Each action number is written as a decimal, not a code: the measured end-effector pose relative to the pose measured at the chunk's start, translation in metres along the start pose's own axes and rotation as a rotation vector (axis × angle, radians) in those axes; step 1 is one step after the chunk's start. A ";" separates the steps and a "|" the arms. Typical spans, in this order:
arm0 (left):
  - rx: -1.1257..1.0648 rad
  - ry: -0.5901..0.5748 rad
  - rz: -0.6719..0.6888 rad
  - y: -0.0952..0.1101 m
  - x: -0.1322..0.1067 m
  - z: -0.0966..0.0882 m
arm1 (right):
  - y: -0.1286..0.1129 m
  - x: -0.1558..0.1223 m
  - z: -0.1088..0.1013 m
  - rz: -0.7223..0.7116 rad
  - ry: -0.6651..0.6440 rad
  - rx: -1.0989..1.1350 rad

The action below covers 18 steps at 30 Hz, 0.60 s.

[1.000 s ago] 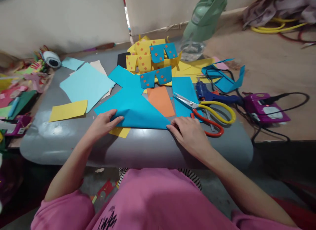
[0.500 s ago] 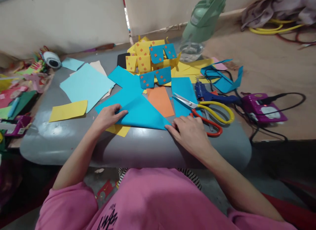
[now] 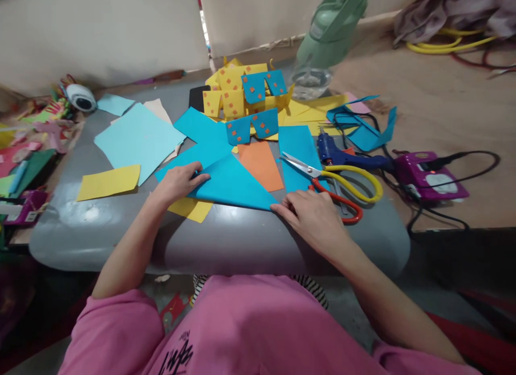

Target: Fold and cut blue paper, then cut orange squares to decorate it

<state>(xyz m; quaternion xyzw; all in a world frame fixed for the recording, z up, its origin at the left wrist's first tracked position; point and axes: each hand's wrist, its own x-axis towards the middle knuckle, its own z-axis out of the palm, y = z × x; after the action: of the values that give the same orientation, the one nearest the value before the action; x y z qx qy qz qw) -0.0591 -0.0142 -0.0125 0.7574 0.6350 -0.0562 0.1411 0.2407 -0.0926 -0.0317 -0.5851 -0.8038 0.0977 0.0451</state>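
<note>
A folded sheet of blue paper (image 3: 231,184) lies as a triangle on the grey table (image 3: 242,240). My left hand (image 3: 177,181) grips its left corner, fingers curled over the fold. My right hand (image 3: 312,216) pinches the paper's pointed right corner against the table. An orange paper rectangle (image 3: 261,164) lies just behind the sheet. A yellow scrap (image 3: 189,208) peeks out under my left hand. Scissors (image 3: 334,184) with yellow and red handles lie beside my right hand.
A blue glue gun (image 3: 346,154) and a purple power strip (image 3: 431,179) with cables sit at the right. Yellow and blue dotted paper pieces (image 3: 245,95) are piled at the back. Light blue sheets (image 3: 137,138) and a yellow sheet (image 3: 108,181) lie on the left.
My left hand has moved away from me and slightly right, folding the blue paper's left corner over. The right hand has stayed on the right corner.
</note>
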 end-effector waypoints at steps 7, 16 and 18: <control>0.007 -0.014 -0.025 0.003 0.001 0.003 | 0.001 0.001 0.002 0.010 -0.001 -0.033; 0.037 0.018 -0.041 0.003 -0.002 0.006 | -0.001 -0.013 0.013 -0.009 0.241 -0.062; 0.032 0.029 -0.046 0.003 -0.003 0.006 | -0.002 -0.022 0.017 -0.069 0.339 -0.046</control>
<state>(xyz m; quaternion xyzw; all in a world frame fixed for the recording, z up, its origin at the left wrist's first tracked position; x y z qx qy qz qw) -0.0563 -0.0191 -0.0172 0.7455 0.6533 -0.0585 0.1185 0.2420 -0.1157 -0.0469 -0.5660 -0.8064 -0.0224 0.1697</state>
